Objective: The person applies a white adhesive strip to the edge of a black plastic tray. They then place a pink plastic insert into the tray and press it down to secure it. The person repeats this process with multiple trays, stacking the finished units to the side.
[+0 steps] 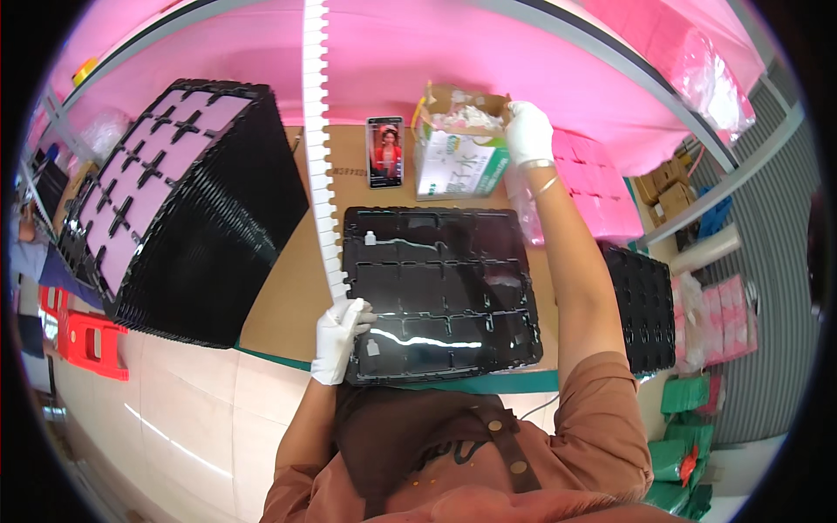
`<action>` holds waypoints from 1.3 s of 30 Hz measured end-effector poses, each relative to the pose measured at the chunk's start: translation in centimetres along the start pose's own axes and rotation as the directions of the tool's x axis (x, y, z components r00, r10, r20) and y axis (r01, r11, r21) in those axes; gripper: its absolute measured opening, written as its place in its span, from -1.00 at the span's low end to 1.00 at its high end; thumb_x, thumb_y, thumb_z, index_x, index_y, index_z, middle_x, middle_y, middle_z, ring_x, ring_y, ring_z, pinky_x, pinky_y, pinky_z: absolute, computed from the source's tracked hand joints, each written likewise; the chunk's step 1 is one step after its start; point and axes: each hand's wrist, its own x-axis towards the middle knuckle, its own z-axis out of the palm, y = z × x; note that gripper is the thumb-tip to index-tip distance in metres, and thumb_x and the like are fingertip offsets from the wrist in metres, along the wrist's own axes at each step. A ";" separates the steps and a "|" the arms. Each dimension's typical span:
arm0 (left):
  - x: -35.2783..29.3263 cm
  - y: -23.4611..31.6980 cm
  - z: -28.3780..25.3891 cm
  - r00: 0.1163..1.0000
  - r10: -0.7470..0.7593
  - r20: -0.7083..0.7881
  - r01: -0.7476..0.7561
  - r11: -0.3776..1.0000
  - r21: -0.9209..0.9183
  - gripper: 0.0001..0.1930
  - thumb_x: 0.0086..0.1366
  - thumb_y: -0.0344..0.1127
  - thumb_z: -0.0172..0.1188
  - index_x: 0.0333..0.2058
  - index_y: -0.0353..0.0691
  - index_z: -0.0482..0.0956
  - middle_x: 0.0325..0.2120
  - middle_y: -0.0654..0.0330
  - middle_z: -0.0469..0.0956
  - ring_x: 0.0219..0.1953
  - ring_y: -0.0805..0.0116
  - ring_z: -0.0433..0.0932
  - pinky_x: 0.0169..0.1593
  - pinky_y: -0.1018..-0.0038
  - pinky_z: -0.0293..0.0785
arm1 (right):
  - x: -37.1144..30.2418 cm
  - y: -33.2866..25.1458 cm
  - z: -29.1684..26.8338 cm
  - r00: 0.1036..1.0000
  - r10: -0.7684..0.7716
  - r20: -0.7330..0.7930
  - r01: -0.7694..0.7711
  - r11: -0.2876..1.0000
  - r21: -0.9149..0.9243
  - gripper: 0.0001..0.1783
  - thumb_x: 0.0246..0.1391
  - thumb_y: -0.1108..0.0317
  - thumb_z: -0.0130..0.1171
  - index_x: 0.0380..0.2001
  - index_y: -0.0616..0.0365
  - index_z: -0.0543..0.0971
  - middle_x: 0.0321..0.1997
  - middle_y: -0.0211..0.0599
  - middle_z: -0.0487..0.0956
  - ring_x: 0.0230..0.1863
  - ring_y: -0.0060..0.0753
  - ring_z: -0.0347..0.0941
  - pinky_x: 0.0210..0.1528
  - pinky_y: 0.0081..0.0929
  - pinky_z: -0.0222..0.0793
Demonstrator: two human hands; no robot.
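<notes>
A black plastic tray point(440, 296) with shallow compartments lies in front of me on the table. Small white pieces point(370, 238) sit in two of its compartments. At the tray's left edge, my left hand point(340, 342), in a white glove, is closed around the lower end of a long white notched strip point(319, 148), which runs up out of view. My right hand point(529, 135), also gloved, is at the right rim of an opened carton point(459, 166) holding small white pieces. Its fingertips are partly hidden, and I cannot make out whether they grip anything.
A phone point(384, 152) stands left of the carton. A tall stack of black trays point(209, 218) rises at the left. Pink packages point(593, 187) and another black tray stack point(643, 309) are at the right. Metal frame bars point(602, 52) cross above the table.
</notes>
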 end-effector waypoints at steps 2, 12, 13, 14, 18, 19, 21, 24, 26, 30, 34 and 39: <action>-0.2 -0.1 -0.1 1.000 -0.013 -0.007 0.012 1.000 -0.012 -0.63 0.37 -0.11 0.11 -0.17 -0.39 0.57 -0.27 0.08 0.61 -0.25 0.35 0.63 -0.16 0.52 0.51 | -1.6 -4.7 0.4 0.986 -0.164 0.009 0.164 0.986 -0.013 -0.78 -0.09 0.44 0.06 -0.35 0.14 0.64 -0.34 -0.04 0.61 -0.26 0.01 0.54 -0.09 -0.16 0.44; -0.1 -0.2 -0.1 0.997 -0.077 0.015 0.078 0.992 -0.101 -0.72 0.36 -0.19 0.16 -0.23 -0.34 0.60 -0.36 0.22 0.61 -0.31 0.50 0.60 -0.19 0.59 0.51 | -16.1 -14.8 9.0 0.549 -0.297 0.781 0.060 0.946 0.318 -0.77 -0.24 0.61 0.12 -0.47 0.10 0.65 -0.37 -0.03 0.60 -0.24 0.08 0.54 -0.10 -0.25 0.45; -0.1 -0.1 -0.2 0.997 -0.073 0.018 0.075 0.993 -0.096 -0.72 0.36 -0.19 0.16 -0.22 -0.34 0.60 -0.36 0.22 0.61 -0.31 0.50 0.60 -0.19 0.59 0.51 | -15.9 -15.0 9.0 0.535 -0.262 0.803 0.012 0.953 0.303 -0.77 -0.24 0.62 0.13 -0.46 0.10 0.65 -0.37 -0.03 0.60 -0.24 0.08 0.54 -0.10 -0.25 0.45; -0.1 0.0 -0.3 0.997 -0.070 0.021 0.071 0.993 -0.090 -0.73 0.37 -0.20 0.15 -0.22 -0.34 0.60 -0.36 0.22 0.61 -0.31 0.50 0.60 -0.19 0.59 0.51 | -15.5 -15.2 8.8 0.519 -0.226 0.824 -0.036 0.958 0.285 -0.77 -0.24 0.62 0.13 -0.46 0.10 0.65 -0.36 -0.03 0.59 -0.24 0.08 0.54 -0.09 -0.25 0.45; 0.1 0.1 -0.5 0.996 -0.077 0.047 0.080 0.993 -0.081 -0.72 0.38 -0.21 0.13 -0.21 -0.36 0.59 -0.34 0.21 0.61 -0.31 0.51 0.60 -0.19 0.60 0.51 | -16.6 -15.1 9.3 0.633 -0.181 0.753 -0.092 0.948 0.305 -0.87 -0.22 0.58 0.21 -0.52 0.13 0.62 -0.34 -0.04 0.57 -0.22 0.01 0.54 -0.14 -0.25 0.45; 0.2 0.2 -0.5 0.995 -0.083 0.047 0.086 0.993 -0.080 -0.72 0.38 -0.21 0.13 -0.21 -0.36 0.59 -0.33 0.21 0.61 -0.31 0.51 0.60 -0.19 0.60 0.51 | -16.8 -15.5 9.2 0.652 -0.190 0.733 -0.072 0.948 0.310 -0.90 -0.22 0.57 0.23 -0.53 0.14 0.61 -0.34 -0.04 0.56 -0.21 0.00 0.54 -0.15 -0.25 0.45; 0.2 0.2 -0.5 0.995 -0.090 0.043 0.094 0.992 -0.085 -0.71 0.38 -0.20 0.12 -0.20 -0.37 0.59 -0.33 0.20 0.61 -0.32 0.51 0.60 -0.20 0.60 0.51 | -17.2 -15.7 9.4 0.651 -0.182 0.737 -0.084 0.948 0.308 -0.92 -0.22 0.54 0.25 -0.54 0.15 0.60 -0.36 -0.04 0.55 -0.22 -0.01 0.54 -0.15 -0.25 0.45; 0.2 0.1 -0.6 0.995 -0.082 0.051 0.087 0.992 -0.095 -0.71 0.38 -0.20 0.12 -0.19 -0.37 0.58 -0.32 0.20 0.61 -0.32 0.50 0.60 -0.21 0.61 0.51 | -17.7 -15.6 10.0 0.681 -0.227 0.696 0.000 0.951 0.310 -0.92 -0.23 0.55 0.26 -0.57 0.17 0.57 -0.39 -0.05 0.54 -0.26 -0.01 0.53 -0.16 -0.26 0.44; 0.1 -0.1 -0.7 0.995 -0.077 0.063 0.081 0.994 -0.077 -0.70 0.38 -0.18 0.11 -0.18 -0.37 0.58 -0.31 0.17 0.61 -0.29 0.47 0.60 -0.21 0.59 0.50 | -18.0 -15.2 10.1 0.686 -0.253 0.683 -0.004 0.936 0.351 -0.92 -0.23 0.58 0.23 -0.58 0.18 0.55 -0.40 -0.05 0.54 -0.29 -0.02 0.52 -0.18 -0.27 0.44; 0.2 0.1 -0.7 0.995 -0.080 0.057 0.084 0.994 -0.075 -0.70 0.38 -0.19 0.11 -0.19 -0.37 0.58 -0.32 0.18 0.60 -0.29 0.48 0.60 -0.22 0.60 0.49 | -18.0 -14.5 9.1 0.644 -0.258 0.720 -0.155 0.878 0.453 -0.87 -0.22 0.66 0.12 -0.57 0.19 0.53 -0.43 -0.06 0.53 -0.32 -0.05 0.51 -0.22 -0.30 0.43; 0.1 0.1 -0.6 0.995 -0.095 0.037 0.099 0.988 -0.122 -0.71 0.38 -0.20 0.12 -0.20 -0.37 0.58 -0.33 0.21 0.60 -0.32 0.52 0.59 -0.23 0.62 0.50 | -17.8 -14.4 8.1 0.608 -0.249 0.754 -0.238 0.849 0.472 -0.82 -0.18 0.68 0.06 -0.51 0.16 0.53 -0.45 -0.06 0.53 -0.32 -0.07 0.52 -0.21 -0.27 0.42; 0.0 0.3 -0.6 0.995 -0.083 0.049 0.088 0.990 -0.109 -0.71 0.38 -0.19 0.13 -0.21 -0.36 0.59 -0.32 0.21 0.60 -0.30 0.50 0.60 -0.22 0.60 0.50 | -8.9 -11.9 5.1 0.945 0.010 0.327 -0.149 0.902 0.404 -0.87 -0.08 0.60 0.02 -0.53 0.15 0.53 -0.50 -0.09 0.54 -0.37 -0.05 0.52 -0.22 -0.22 0.41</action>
